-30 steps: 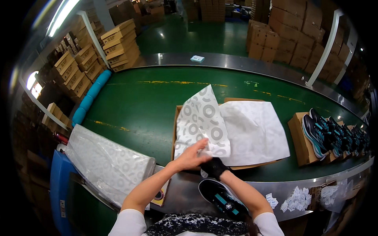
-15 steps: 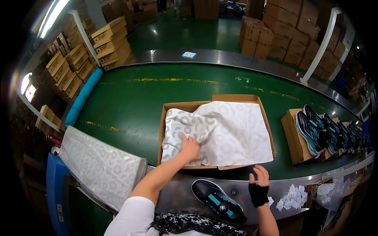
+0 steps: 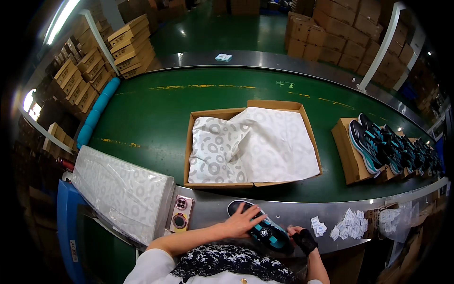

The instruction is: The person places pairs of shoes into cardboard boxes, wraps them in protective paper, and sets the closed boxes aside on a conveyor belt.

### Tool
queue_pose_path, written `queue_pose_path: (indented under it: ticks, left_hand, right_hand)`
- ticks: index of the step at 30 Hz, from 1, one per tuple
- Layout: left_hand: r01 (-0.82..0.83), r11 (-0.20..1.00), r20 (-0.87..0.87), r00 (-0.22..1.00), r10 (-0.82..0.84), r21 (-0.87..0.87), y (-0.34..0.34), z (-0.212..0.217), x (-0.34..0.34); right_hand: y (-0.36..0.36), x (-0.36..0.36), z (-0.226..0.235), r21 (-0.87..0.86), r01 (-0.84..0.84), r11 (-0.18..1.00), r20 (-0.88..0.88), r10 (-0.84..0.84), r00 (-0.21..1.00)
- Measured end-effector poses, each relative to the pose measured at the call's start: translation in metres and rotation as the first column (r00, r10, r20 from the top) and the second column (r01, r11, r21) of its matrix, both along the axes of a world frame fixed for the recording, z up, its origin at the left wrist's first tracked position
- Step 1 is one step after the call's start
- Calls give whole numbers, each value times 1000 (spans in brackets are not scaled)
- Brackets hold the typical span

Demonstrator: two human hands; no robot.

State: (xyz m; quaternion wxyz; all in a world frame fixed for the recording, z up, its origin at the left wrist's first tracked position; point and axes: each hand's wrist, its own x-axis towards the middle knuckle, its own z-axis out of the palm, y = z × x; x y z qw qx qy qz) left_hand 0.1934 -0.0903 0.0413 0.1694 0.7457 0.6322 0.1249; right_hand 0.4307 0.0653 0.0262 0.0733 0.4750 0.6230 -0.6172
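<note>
A black running shoe with teal straps (image 3: 272,235) lies on its diagonal on the metal ledge before me, toe to the upper left. Across its front part my left hand (image 3: 242,221) is laid, the fingers spread over its width and gripping it. At the heel end is my right hand (image 3: 302,237), in a black fingerless glove, with fingers curled together against the shoe's edge. Beyond the ledge stands an open cardboard shoe box (image 3: 188,150), its base and lid side covered by grey-patterned white wrapping paper (image 3: 283,144).
A plastic-wrapped stack of patterned paper (image 3: 120,189) and a phone (image 3: 181,214) lie left. Small white packets (image 3: 350,224) are heaped right. Boxes topped with shoes (image 3: 366,149) line the green belt (image 3: 151,113) at right. A blue roll (image 3: 98,113) borders its left side.
My left hand has left the paper in the box and come down onto the shoe. My right hand has moved down to the shoe's heel. The phone is now uncovered.
</note>
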Motion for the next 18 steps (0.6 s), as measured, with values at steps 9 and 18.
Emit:
queue_pose_path:
  ticks: [9, 18]
  left_hand:
    - [-429, 893, 531, 792, 302, 133, -19, 12, -35]
    - [-739, 660, 869, 235, 435, -131, -31, 113, -93]
  right_hand:
    - [25, -11, -14, 48, -95, 994, -318, 106, 942]
    - [12, -43, -12, -153, 78, 985, -214, -110, 971]
